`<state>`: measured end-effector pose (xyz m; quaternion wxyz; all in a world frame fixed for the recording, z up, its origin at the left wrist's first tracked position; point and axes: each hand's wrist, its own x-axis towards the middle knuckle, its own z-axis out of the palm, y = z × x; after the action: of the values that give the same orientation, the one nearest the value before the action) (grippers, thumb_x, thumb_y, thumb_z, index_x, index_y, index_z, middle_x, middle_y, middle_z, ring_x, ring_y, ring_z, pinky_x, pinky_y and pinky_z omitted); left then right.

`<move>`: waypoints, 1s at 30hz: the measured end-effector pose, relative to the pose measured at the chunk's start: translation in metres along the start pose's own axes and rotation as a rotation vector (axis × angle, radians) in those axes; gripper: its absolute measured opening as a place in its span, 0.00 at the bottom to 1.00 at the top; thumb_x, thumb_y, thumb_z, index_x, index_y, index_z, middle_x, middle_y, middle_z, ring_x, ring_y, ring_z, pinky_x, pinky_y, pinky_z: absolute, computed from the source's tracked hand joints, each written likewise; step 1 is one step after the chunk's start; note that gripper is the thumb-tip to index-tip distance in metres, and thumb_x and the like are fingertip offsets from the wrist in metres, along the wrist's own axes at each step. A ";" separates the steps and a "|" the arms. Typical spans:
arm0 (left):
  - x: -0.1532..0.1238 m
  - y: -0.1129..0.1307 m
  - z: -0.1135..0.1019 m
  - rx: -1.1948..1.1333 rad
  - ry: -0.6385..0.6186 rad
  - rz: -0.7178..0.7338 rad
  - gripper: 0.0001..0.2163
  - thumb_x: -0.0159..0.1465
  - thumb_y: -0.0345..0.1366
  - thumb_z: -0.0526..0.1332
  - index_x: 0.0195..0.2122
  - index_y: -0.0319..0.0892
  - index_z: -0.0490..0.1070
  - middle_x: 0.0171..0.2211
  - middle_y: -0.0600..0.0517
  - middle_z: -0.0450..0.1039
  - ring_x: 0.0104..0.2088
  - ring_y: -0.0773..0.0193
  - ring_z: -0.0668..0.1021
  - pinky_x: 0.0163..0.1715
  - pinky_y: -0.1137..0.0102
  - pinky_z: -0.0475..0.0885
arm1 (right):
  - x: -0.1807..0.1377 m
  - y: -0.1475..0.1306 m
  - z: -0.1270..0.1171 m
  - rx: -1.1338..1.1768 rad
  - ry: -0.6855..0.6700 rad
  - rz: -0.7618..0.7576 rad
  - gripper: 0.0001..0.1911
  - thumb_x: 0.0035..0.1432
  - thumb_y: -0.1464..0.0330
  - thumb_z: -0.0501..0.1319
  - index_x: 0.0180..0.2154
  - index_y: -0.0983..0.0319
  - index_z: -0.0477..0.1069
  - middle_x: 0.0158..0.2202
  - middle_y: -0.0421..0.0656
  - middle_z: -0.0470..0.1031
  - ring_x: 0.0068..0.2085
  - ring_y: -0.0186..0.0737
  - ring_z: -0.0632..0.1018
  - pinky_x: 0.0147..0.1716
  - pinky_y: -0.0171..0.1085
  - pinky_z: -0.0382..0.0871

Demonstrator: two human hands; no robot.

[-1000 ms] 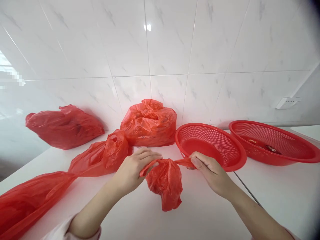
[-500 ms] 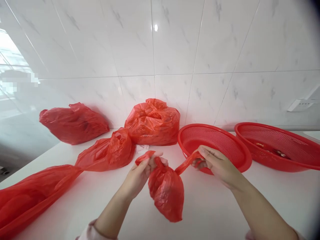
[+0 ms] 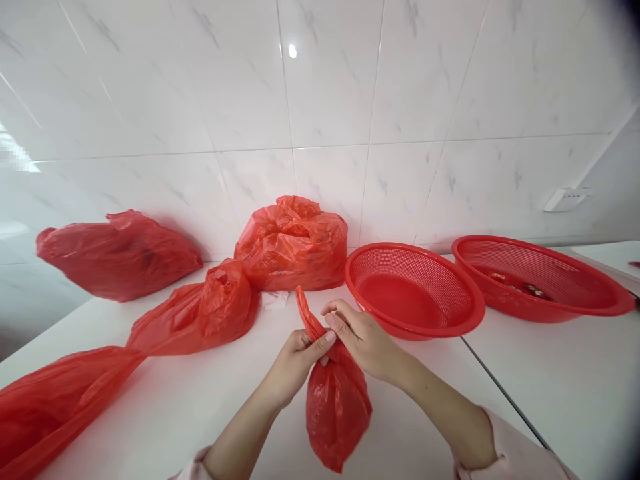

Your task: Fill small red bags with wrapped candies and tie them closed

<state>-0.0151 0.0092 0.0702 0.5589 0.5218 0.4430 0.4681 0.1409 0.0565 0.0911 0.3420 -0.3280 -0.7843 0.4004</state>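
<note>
Head view: I see the left hand (image 3: 294, 368) pinching the small red bag (image 3: 339, 410) by its neck, its bulge just below the grip; whether the right hand (image 3: 369, 341), alongside, grips too, I can't tell.

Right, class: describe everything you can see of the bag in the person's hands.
The bag is small and red, of what looks like thin, shiny, creased plastic. Its neck is bunched, and a twisted strip sticks up above it. The rounded body bulges below, narrowing to a point towards the camera; its contents cannot be made out. The left hand pinches the neck; the right hand is close against it, its exact hold unclear. Behind it shows the white table.
</note>
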 end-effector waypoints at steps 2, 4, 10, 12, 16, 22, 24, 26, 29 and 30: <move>0.001 -0.002 0.001 -0.005 0.034 0.001 0.21 0.63 0.49 0.60 0.19 0.39 0.70 0.18 0.56 0.62 0.21 0.70 0.64 0.27 0.72 0.62 | -0.007 0.002 -0.001 0.005 0.072 0.017 0.11 0.68 0.58 0.49 0.42 0.57 0.62 0.23 0.35 0.66 0.25 0.34 0.67 0.28 0.35 0.61; 0.002 -0.003 0.001 0.015 0.073 0.021 0.16 0.64 0.48 0.60 0.28 0.41 0.76 0.20 0.56 0.67 0.26 0.67 0.70 0.34 0.71 0.66 | -0.011 0.001 -0.003 0.054 0.191 0.039 0.08 0.67 0.59 0.52 0.42 0.56 0.59 0.20 0.32 0.61 0.22 0.33 0.63 0.25 0.34 0.58; -0.001 0.001 -0.012 0.184 0.059 0.082 0.12 0.63 0.45 0.63 0.40 0.45 0.80 0.40 0.48 0.73 0.43 0.58 0.76 0.45 0.64 0.70 | -0.035 0.004 0.010 0.209 0.241 0.182 0.08 0.66 0.60 0.52 0.42 0.55 0.57 0.20 0.32 0.61 0.22 0.33 0.64 0.24 0.34 0.60; -0.001 0.002 -0.015 0.144 0.019 0.064 0.09 0.60 0.43 0.66 0.37 0.44 0.80 0.40 0.48 0.71 0.41 0.58 0.76 0.42 0.64 0.73 | -0.043 0.009 0.016 0.129 0.201 0.224 0.05 0.65 0.62 0.53 0.40 0.56 0.59 0.21 0.33 0.62 0.22 0.35 0.66 0.24 0.35 0.61; 0.000 -0.006 -0.014 0.117 -0.014 0.148 0.04 0.60 0.38 0.67 0.33 0.44 0.77 0.40 0.49 0.68 0.42 0.59 0.76 0.40 0.63 0.75 | -0.044 0.015 0.015 -0.196 0.311 0.016 0.04 0.57 0.71 0.58 0.36 0.57 0.68 0.35 0.42 0.72 0.37 0.42 0.73 0.39 0.43 0.68; 0.000 -0.016 -0.010 0.148 -0.009 0.238 0.03 0.62 0.36 0.65 0.36 0.45 0.77 0.42 0.49 0.69 0.43 0.60 0.75 0.39 0.67 0.75 | -0.041 0.024 0.015 -0.017 0.208 0.130 0.24 0.57 0.66 0.61 0.56 0.50 0.64 0.57 0.42 0.68 0.54 0.46 0.71 0.53 0.49 0.67; -0.002 -0.016 -0.006 0.062 -0.027 0.191 0.03 0.62 0.36 0.65 0.35 0.44 0.76 0.41 0.50 0.69 0.41 0.62 0.76 0.39 0.68 0.74 | -0.042 0.027 0.022 0.033 0.139 0.135 0.36 0.54 0.65 0.65 0.62 0.49 0.57 0.64 0.44 0.61 0.61 0.49 0.66 0.57 0.51 0.63; -0.005 -0.015 -0.002 0.013 -0.051 0.134 0.03 0.62 0.36 0.65 0.34 0.44 0.76 0.40 0.51 0.69 0.39 0.64 0.77 0.37 0.70 0.74 | -0.043 0.029 0.029 0.114 0.075 0.119 0.42 0.53 0.66 0.66 0.66 0.50 0.51 0.65 0.46 0.58 0.62 0.50 0.65 0.58 0.51 0.63; -0.011 -0.012 0.000 -0.017 -0.032 0.096 0.03 0.60 0.35 0.67 0.32 0.42 0.76 0.38 0.51 0.71 0.37 0.64 0.77 0.37 0.70 0.73 | -0.042 0.032 0.036 0.245 -0.033 0.095 0.40 0.58 0.68 0.61 0.67 0.51 0.46 0.58 0.47 0.68 0.52 0.45 0.75 0.52 0.48 0.69; -0.012 -0.011 -0.001 -0.036 -0.011 0.094 0.03 0.59 0.35 0.67 0.31 0.42 0.76 0.36 0.51 0.72 0.36 0.64 0.77 0.37 0.70 0.73 | -0.042 0.033 0.036 0.254 -0.061 0.080 0.37 0.60 0.69 0.59 0.66 0.51 0.48 0.54 0.46 0.72 0.48 0.43 0.77 0.50 0.47 0.70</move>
<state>-0.0179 -0.0031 0.0591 0.5481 0.5346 0.4065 0.4986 0.1432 0.0240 0.0359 0.3405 -0.3008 -0.7238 0.5194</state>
